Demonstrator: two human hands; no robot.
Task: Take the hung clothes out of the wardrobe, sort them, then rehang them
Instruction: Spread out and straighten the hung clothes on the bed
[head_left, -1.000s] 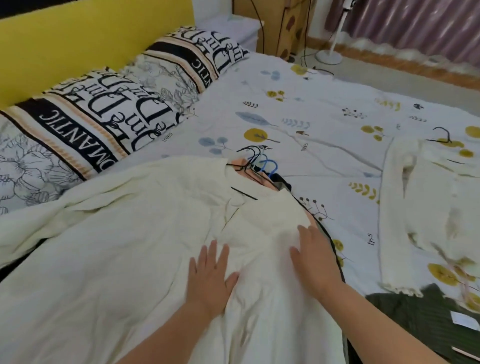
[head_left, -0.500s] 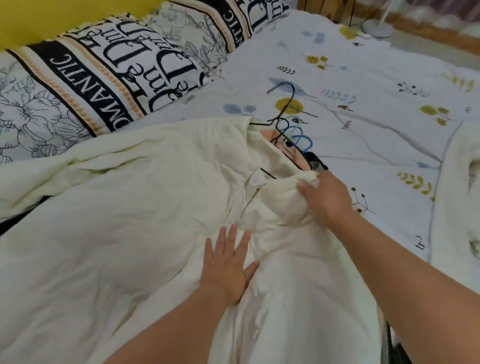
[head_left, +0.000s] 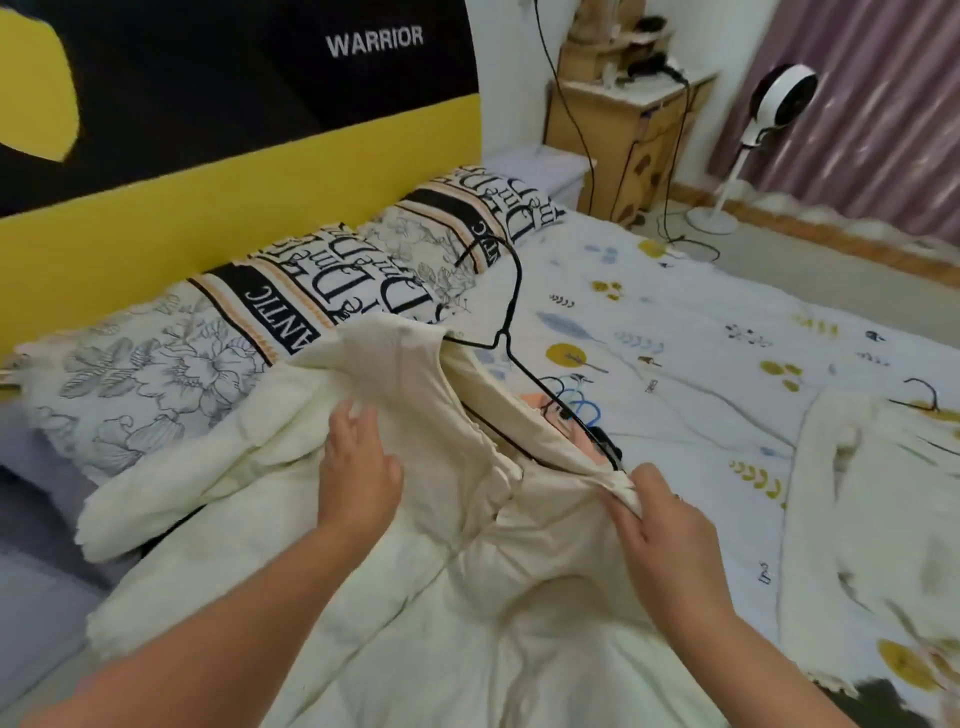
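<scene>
Cream shirt on one black hanger: both hands' grip, left, right, pinching its shoulders.

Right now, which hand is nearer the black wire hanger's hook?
Left. The left hand holds the cream shirt below and left of the black wire hanger's hook. The right hand pinches the collar edge further down, by the hanger's lower right arm.
</scene>
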